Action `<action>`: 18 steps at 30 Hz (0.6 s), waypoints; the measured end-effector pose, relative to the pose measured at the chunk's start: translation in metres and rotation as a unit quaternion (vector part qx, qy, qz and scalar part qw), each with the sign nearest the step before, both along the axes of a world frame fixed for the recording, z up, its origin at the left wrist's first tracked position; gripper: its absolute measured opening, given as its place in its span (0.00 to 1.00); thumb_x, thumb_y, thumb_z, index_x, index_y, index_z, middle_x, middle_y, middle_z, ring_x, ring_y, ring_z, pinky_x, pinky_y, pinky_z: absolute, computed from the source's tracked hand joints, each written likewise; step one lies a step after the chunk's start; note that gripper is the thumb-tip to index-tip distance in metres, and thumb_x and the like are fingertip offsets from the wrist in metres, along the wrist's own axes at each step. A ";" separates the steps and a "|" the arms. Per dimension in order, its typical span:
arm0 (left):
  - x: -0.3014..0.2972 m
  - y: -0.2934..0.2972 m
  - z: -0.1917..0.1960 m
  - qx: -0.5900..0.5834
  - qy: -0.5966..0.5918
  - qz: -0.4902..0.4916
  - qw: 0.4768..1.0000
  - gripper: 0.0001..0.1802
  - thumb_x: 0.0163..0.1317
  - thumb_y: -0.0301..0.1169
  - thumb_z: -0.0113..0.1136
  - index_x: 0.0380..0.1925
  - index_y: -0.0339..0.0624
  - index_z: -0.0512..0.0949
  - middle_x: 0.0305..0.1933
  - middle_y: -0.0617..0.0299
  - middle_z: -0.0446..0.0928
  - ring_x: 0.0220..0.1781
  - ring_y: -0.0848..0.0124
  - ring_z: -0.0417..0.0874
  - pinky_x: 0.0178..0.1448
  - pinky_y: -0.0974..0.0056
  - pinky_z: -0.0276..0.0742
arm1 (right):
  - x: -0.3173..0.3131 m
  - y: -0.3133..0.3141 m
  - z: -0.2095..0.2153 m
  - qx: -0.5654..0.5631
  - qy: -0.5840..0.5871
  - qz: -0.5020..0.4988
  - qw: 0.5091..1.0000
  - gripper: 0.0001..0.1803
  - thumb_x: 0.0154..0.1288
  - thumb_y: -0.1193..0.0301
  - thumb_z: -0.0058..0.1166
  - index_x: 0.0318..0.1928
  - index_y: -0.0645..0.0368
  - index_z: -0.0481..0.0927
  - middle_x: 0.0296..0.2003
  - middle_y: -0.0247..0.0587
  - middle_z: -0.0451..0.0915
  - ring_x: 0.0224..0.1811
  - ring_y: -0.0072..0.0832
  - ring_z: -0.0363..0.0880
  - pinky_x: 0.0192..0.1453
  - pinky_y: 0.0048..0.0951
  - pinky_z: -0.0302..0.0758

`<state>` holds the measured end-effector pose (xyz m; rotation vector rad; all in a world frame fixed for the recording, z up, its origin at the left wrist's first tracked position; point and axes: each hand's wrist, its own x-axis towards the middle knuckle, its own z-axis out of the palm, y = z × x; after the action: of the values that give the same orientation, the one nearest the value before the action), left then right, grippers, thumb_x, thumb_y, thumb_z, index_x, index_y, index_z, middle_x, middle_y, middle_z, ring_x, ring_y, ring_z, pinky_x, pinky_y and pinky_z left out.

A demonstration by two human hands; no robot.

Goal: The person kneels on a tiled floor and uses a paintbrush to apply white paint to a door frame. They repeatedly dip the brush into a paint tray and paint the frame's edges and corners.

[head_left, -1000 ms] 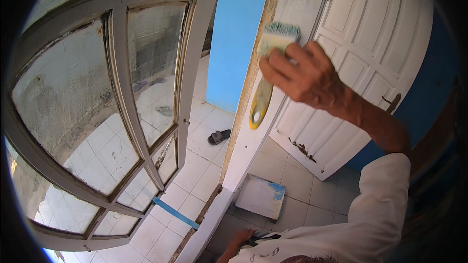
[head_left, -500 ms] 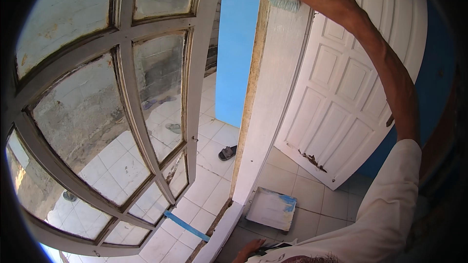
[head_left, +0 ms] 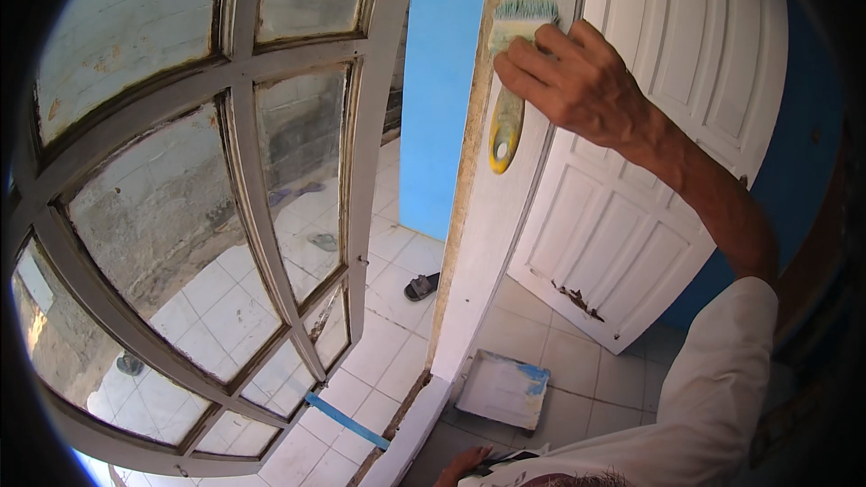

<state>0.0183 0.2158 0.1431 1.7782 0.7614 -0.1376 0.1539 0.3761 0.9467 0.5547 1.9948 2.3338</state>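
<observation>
My right hand (head_left: 577, 86) is raised and grips a wide paintbrush (head_left: 511, 81) with a yellow handle hanging down and pale bristles pointing up. The bristles lie against the white door jamb (head_left: 492, 234), close to its rough left edge. My arm in a white rolled-up sleeve (head_left: 713, 397) comes up from the lower right. Only the fingertips of my left hand (head_left: 460, 466) show at the bottom edge, beside a dark object; what they hold is hidden.
A large glazed door leaf (head_left: 234, 216) with grey muntins stands open on the left. A white panelled door (head_left: 667, 153) is on the right against a blue wall. A white paint tray (head_left: 503, 388) lies on the tiled floor; a dark sandal (head_left: 421, 286) lies beyond the doorway.
My right hand with the brush went up the jamb to the top of the view, then came back down to roughly where it was a second ago.
</observation>
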 end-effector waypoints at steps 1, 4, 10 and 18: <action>-0.002 0.000 -0.001 -0.008 -0.007 0.000 1.000 0.46 0.75 0.67 0.33 0.56 0.31 0.80 0.58 0.34 0.80 0.63 0.39 0.79 0.68 0.45 0.71 | -0.003 -0.003 -0.010 -0.030 0.011 0.005 0.999 0.07 0.61 0.67 0.70 0.38 0.52 0.84 0.36 0.24 0.83 0.40 0.20 0.79 0.37 0.26 0.70; -0.002 0.003 -0.002 -0.026 -0.024 0.004 0.999 0.46 0.75 0.67 0.34 0.56 0.30 0.80 0.57 0.33 0.81 0.61 0.38 0.80 0.67 0.45 0.72 | -0.007 -0.012 -0.028 -0.118 0.040 0.031 0.992 0.08 0.59 0.68 0.71 0.37 0.53 0.84 0.32 0.28 0.82 0.35 0.21 0.78 0.31 0.27 0.70; -0.012 -0.003 0.004 -0.001 -0.018 0.011 1.000 0.46 0.76 0.66 0.35 0.56 0.30 0.80 0.56 0.33 0.81 0.60 0.38 0.81 0.67 0.45 0.72 | -0.016 -0.004 0.025 -0.249 0.384 0.019 0.889 0.15 0.68 0.69 0.66 0.49 0.66 0.82 0.42 0.52 0.87 0.34 0.35 0.89 0.40 0.33 0.87; -0.002 0.001 0.011 -0.043 -0.017 -0.017 0.999 0.46 0.75 0.66 0.35 0.58 0.28 0.77 0.60 0.32 0.78 0.64 0.39 0.77 0.70 0.44 0.67 | -0.032 -0.006 0.110 -0.112 0.418 0.050 0.900 0.10 0.64 0.70 0.65 0.36 0.65 0.79 0.29 0.46 0.81 0.32 0.36 0.81 0.37 0.37 0.77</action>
<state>0.0165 0.2169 0.1536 1.7075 0.6919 -0.1596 0.1214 0.3696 1.0572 1.6911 2.5862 2.0319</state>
